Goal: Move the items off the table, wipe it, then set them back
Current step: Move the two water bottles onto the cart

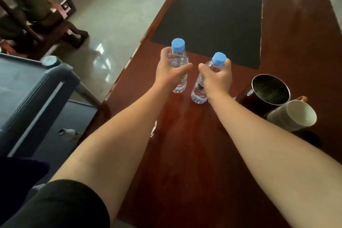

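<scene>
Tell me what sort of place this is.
Probably a living or sitting room: a long polished wooden table with a dark mat, a glossy tiled floor, and carved wooden furniture at left.

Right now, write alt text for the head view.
Left hand and right hand each grip a blue-capped bottle, left, right, on a red-brown table. A mat lies beyond; two cups, dark and white, sit right.

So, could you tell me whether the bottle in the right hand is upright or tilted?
Tilted. The right-hand bottle leans, its blue cap offset to the right of its base, while the right hand grips it.
</scene>
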